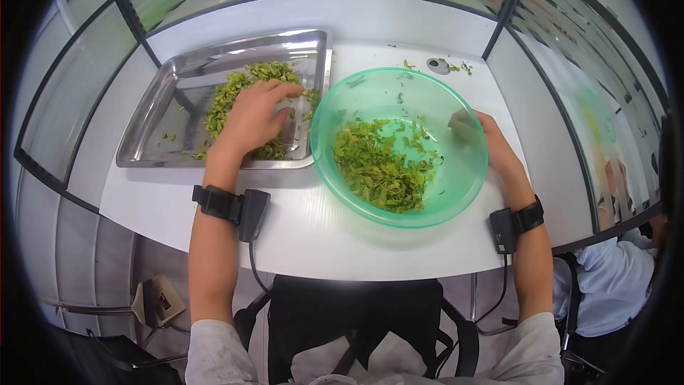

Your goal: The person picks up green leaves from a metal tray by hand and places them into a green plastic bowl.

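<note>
Chopped green leaves [231, 96] lie in a shallow steel tray [171, 89] on the left. Over these leaves is my left hand [260, 117], its thumb and fingers apart, with nothing visible between them. A translucent green bowl [399, 218] stands right of the tray, with more chopped leaves [381, 164] heaped in its lower left part. My right hand [474, 128] is at the bowl's right rim, its fingers curled round the wall and seen partly through the green plastic.
The white table [320, 242] has low partitions behind and at the sides. Leaf scraps lie near a round cable hole [437, 65] at the back. Black wrist devices [254, 215] trail cables. Another person's sleeve [616, 285] shows at lower right.
</note>
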